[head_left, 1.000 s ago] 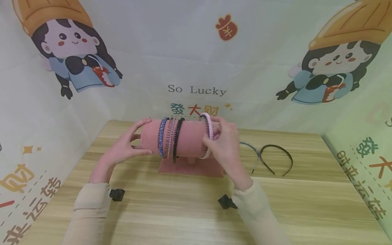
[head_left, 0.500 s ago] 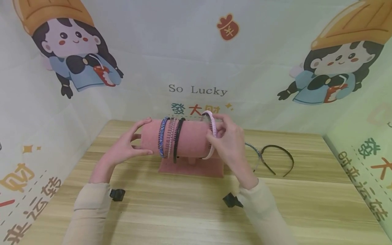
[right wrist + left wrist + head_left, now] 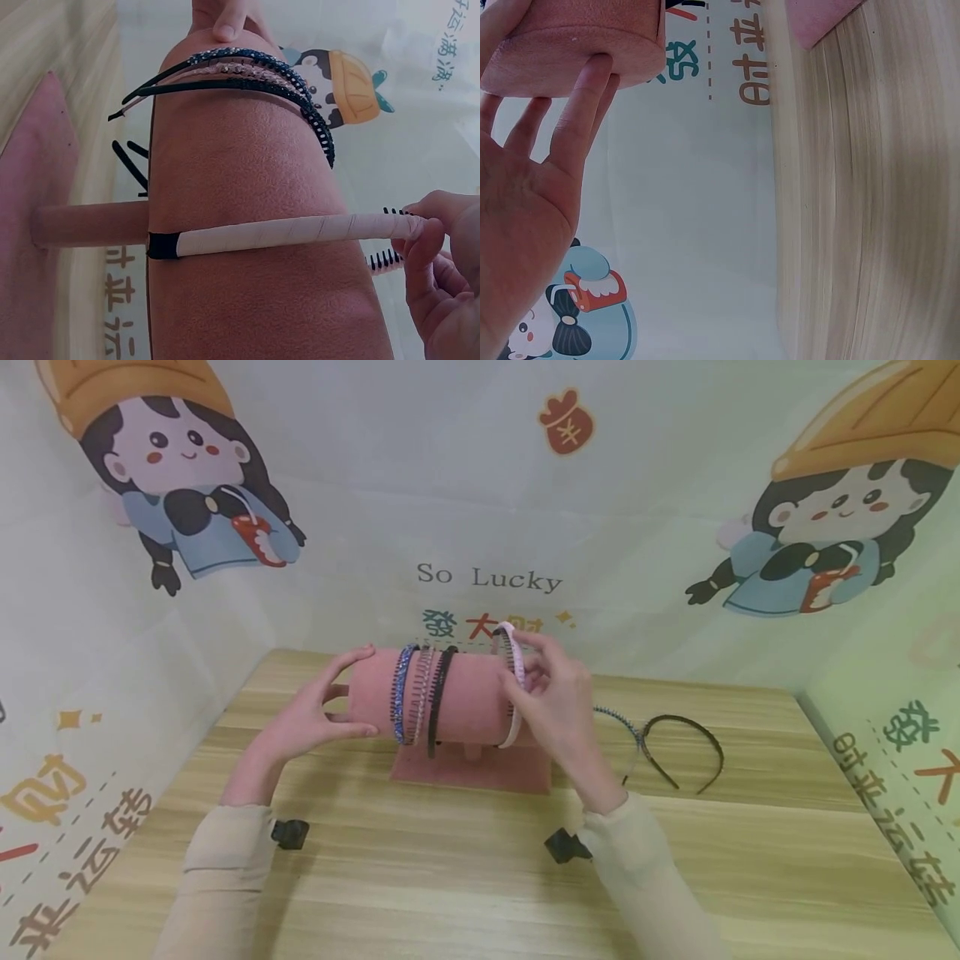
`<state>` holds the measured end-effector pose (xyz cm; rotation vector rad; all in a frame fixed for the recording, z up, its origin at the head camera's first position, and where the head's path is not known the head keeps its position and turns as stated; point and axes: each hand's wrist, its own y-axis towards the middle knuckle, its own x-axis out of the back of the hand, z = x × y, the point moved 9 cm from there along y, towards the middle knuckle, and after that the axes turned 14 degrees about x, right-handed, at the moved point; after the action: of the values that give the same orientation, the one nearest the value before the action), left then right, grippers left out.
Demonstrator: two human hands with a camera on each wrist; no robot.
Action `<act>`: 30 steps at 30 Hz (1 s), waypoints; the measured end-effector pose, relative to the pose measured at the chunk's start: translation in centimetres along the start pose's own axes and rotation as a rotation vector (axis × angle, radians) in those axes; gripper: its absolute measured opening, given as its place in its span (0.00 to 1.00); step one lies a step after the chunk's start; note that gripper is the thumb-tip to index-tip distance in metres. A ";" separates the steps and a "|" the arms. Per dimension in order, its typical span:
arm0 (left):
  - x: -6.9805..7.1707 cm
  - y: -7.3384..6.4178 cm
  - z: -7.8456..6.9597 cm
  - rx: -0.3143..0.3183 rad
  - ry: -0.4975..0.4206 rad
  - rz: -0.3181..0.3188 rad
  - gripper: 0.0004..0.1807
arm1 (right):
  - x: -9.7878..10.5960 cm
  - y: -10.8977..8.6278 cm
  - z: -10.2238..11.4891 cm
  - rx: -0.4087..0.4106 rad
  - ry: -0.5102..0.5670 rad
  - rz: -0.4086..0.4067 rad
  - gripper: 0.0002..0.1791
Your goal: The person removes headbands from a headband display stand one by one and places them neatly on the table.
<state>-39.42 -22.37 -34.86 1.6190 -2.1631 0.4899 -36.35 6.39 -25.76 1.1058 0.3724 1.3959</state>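
Observation:
A pink plush cylinder stand (image 3: 476, 697) on a flat base stands on the table. At its left end my left hand (image 3: 296, 727) grips it, thumb on the near side and fingers spread over the top and end face. My right hand (image 3: 558, 693) pinches the upper part of a pale pink toothed headband (image 3: 285, 234), which straddles the cylinder's right part. One black-tipped end of that headband lies against the cylinder in the right wrist view. Towards the left sit a blue glittery headband (image 3: 400, 693), a pale pinkish one and a black headband (image 3: 437, 697), side by side.
Right of the stand, a blue toothed headband (image 3: 621, 720) and a dark headband (image 3: 718, 747) lie on the wooden table (image 3: 420, 893), touching or overlapping. A printed cloth (image 3: 360, 485) stands behind and at both sides. Black blocks (image 3: 291, 834) sit beside each wrist.
My right hand shifts the pale pink headband slightly right, then raises its top a little above the cylinder. My left hand stays at the stand's left end.

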 end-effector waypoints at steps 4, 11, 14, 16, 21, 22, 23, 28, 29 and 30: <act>0.1 -0.1 -0.1 0.000 0.003 0.000 0.55 | -0.1 0.1 -0.3 -0.011 0.044 -0.004 0.22; 0.1 0.0 -0.1 0.010 0.007 0.000 0.55 | 0.0 0.0 -1.1 -0.053 0.131 -0.016 0.22; 0.1 0.0 -0.2 0.007 0.011 -0.003 0.55 | -0.1 0.1 -1.7 -0.100 0.149 -0.002 0.23; 0.1 0.0 -0.2 0.002 0.013 -0.004 0.55 | -0.4 0.4 -2.1 -0.131 0.149 0.018 0.23; 0.1 0.0 -0.3 -0.004 0.020 -0.006 0.54 | -0.7 0.8 -2.8 -0.178 0.120 0.067 0.27; 0.1 0.0 -0.3 -0.002 0.022 -0.007 0.54 | -0.7 0.8 -2.9 -0.184 0.113 0.079 0.28; 0.1 0.0 -0.3 -0.001 0.024 -0.007 0.54 | -0.8 0.9 -2.9 -0.188 0.113 0.092 0.29; 0.1 -0.1 -0.3 0.002 0.033 -0.010 0.55 | -1.0 0.7 -3.4 -0.220 0.133 0.143 0.29; 0.1 -0.1 -0.3 0.002 0.033 -0.011 0.55 | -1.0 0.7 -3.5 -0.224 0.136 0.149 0.29; 0.1 -0.1 -0.3 0.003 0.032 -0.011 0.55 | -1.1 0.7 -3.6 -0.228 0.136 0.153 0.29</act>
<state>-39.33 -22.39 -34.56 1.6129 -2.1298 0.5129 -39.77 6.69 -27.41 0.8689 0.2224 1.6110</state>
